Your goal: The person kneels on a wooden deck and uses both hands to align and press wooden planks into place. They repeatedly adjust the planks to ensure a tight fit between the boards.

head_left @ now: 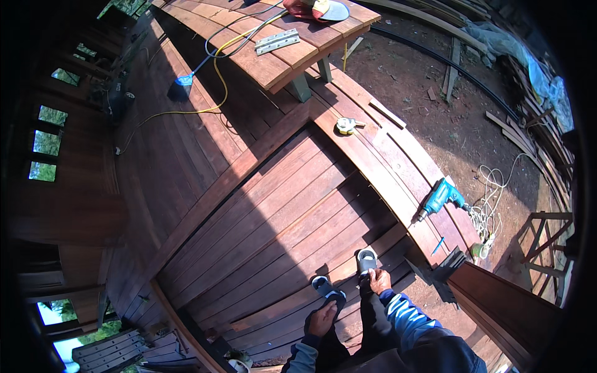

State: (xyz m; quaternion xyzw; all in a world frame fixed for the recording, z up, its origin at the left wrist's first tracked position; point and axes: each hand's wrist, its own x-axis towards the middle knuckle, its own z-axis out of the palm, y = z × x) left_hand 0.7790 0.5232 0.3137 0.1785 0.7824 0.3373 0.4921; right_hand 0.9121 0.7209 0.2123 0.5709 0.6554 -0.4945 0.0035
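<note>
My left hand (321,319) rests on my dark trouser leg, open, fingers stretched out over the knee. Beside it, my right hand (379,281) lies on the other leg, also open. Nothing shows in either hand. Just beyond them are my feet in sandals (367,260) on reddish deck boards (280,230). To the right of my hands, a teal power drill (438,198) lies on a curved plank bench (388,180). A blue pen (438,245) lies on it nearer to me. Farther along sits a yellow and white tape measure (348,126).
A raised wooden table (273,68) at the top bears a perforated metal plate (277,41), cables and a cap (333,11). A blue brush-like tool (183,85) lies on the far boards. At right stand a thick wooden beam (497,298), a coiled cord (491,211) and stacked timber.
</note>
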